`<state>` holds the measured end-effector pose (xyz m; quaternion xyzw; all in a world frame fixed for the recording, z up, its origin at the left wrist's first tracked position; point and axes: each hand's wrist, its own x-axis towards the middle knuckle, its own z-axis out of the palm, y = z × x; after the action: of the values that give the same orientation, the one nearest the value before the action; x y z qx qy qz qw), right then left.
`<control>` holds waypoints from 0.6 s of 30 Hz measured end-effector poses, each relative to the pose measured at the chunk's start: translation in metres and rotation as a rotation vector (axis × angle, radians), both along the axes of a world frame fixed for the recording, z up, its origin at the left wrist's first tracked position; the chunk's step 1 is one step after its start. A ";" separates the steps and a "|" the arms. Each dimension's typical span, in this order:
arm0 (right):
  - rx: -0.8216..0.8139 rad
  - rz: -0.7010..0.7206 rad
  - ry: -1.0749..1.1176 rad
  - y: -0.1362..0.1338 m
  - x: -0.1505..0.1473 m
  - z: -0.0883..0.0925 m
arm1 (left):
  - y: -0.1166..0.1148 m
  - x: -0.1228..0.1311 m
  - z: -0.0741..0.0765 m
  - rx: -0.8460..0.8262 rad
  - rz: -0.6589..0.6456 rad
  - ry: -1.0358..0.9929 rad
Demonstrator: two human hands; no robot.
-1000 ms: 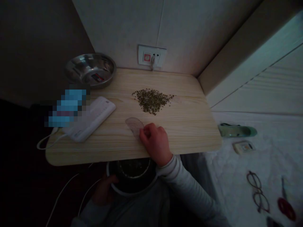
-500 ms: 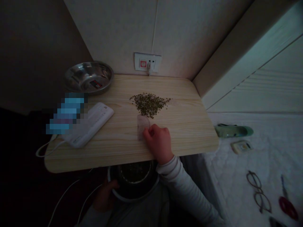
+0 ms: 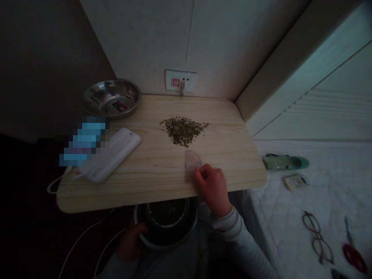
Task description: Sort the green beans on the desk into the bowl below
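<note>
Right hand: over the near half of the table; thumb and forefinger of the right hand pinch the edge of a clear plastic piece, the other fingers curled into the palm.
Plastic piece: half-round, straight side to the left, curved side to the right; located just on the near side of the seeds, a narrow gap between. Whether it touches the tabletop cannot be told.
Seeds: small, dark greenish, lying in one loose patch toward the back of the table, a few strays at its edges.
Left hand: below the table's front edge, in shadow; the left hand grips the rim of a pot, thumb over the edge. Remaining fingers too dark to make out.
Pot: pale rim, dark interior, partly under the table; a pale ring shows inside, contents unclear.
Table, left side: steel bowl with a dark label inside, at the back corner; blurred-out phone resting against a white block, a white cable beside them.
Wall: socket with a plug inserted, above the table's back edge.
Bed, right: green case, small box, glasses and red-handled scissors, lying apart on the white cover.
</note>
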<state>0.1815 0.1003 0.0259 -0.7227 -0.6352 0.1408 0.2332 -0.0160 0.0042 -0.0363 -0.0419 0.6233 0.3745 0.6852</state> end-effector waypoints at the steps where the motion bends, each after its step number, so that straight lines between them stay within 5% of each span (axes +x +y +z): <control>1: -0.001 -0.008 0.004 -0.001 0.003 0.000 | -0.001 0.000 -0.001 -0.004 0.005 0.003; 9: 0.003 -0.041 0.069 0.007 0.028 -0.003 | -0.003 0.003 -0.004 0.078 0.038 0.011; 18: -0.019 0.126 0.252 0.013 0.064 0.007 | -0.002 0.004 -0.003 0.049 0.064 0.016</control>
<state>0.2459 0.1137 0.0332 -0.6603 -0.6435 0.2506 0.2952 -0.0121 0.0027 -0.0389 -0.0420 0.6179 0.4116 0.6686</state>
